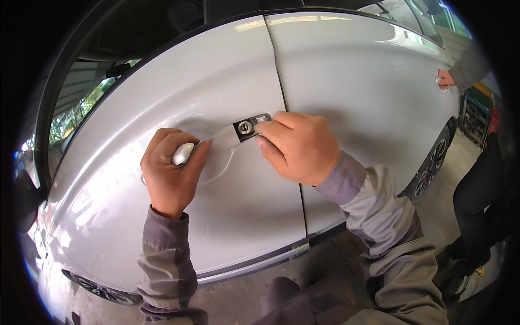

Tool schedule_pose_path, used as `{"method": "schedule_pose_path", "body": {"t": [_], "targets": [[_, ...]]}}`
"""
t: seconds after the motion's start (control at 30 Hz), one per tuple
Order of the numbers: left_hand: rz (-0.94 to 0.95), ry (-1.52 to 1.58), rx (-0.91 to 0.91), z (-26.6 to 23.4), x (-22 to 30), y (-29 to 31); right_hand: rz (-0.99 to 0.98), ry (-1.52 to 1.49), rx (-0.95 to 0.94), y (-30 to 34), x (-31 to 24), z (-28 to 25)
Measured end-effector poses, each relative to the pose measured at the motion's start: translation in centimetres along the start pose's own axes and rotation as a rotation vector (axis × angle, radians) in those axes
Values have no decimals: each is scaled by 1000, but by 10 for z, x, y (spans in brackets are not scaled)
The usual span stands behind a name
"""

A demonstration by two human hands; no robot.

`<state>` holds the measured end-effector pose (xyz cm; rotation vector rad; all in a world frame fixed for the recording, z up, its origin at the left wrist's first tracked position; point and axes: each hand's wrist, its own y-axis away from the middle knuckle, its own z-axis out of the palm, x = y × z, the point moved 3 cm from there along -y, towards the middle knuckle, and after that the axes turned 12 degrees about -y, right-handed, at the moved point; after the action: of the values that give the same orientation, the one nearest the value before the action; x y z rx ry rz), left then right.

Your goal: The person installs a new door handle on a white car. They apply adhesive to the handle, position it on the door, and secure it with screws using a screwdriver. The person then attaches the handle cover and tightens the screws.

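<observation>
In front of me is a silvery-white car door [238,216] with its pull handle [221,140] in the door's colour. My left hand [172,168] is closed around the front part of this handle. A small glossy white rounded piece [183,154], shaped like a handle end cap, shows between its thumb and fingers. Behind the handle, a round metal lock cylinder [245,127] sits exposed in a black surround. My right hand [298,142] has its thumb and fingers closed at the rear end of that surround, on something I cannot make out.
The rear door [346,92] adjoins along a vertical gap. At far right another person's hand [446,80] is on the rear door's handle area. Below are a rear wheel [431,168] and the concrete floor [441,216]. A shelf unit [478,116] stands beyond.
</observation>
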<state>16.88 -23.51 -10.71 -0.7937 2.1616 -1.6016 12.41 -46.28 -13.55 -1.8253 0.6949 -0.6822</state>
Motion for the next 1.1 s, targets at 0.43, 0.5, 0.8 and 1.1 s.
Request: {"method": "schedule_pose_path", "body": {"t": [0.43, 0.5, 0.8, 1.1], "targets": [[88, -30, 52, -19, 24, 24, 55, -23, 86, 4, -12, -24], [86, -29, 22, -24, 32, 36, 67, -28, 98, 10, -15, -30], [-196, 213, -157, -45, 43, 140, 202, -197, 213, 60, -34, -65], [-1374, 898, 29, -34, -11, 320, 477, -307, 197, 149, -60, -88]]}}
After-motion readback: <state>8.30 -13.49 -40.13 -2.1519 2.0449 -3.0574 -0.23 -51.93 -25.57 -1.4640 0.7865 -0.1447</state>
